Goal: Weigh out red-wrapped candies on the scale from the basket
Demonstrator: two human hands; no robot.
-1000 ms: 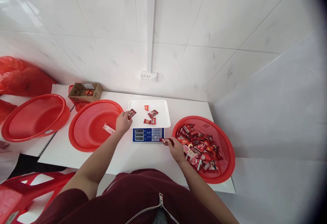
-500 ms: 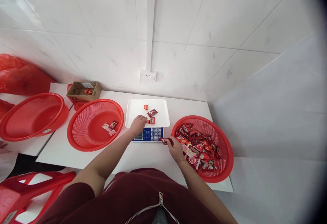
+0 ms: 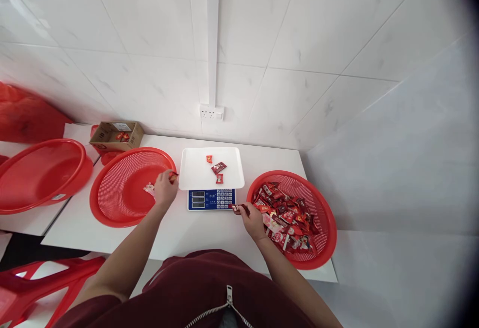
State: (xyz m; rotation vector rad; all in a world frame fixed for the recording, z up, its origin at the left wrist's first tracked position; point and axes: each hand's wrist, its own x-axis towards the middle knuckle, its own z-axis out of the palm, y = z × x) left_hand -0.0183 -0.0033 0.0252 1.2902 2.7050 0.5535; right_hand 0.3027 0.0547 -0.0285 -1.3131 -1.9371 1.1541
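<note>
My left hand is closed on a small red candy packet, held over the right rim of the left red basket. Inside that basket a pink-and-white packet shows beside my wrist. My right hand pinches a dark red candy packet at the lower right corner of the blue scale. On the scale's white tray lie a small orange-red packet, a dark red packet and a small red one.
Right of the scale, a red basket holds a heap of wrapped candies. A cardboard box with a few packets stands at the back left. Farther left are another red basin and a red plastic bag. A red stool is below the table.
My left hand has taken a small red packet off the white tray and moved left to the basket. My right hand still holds its packet in about the same place.
</note>
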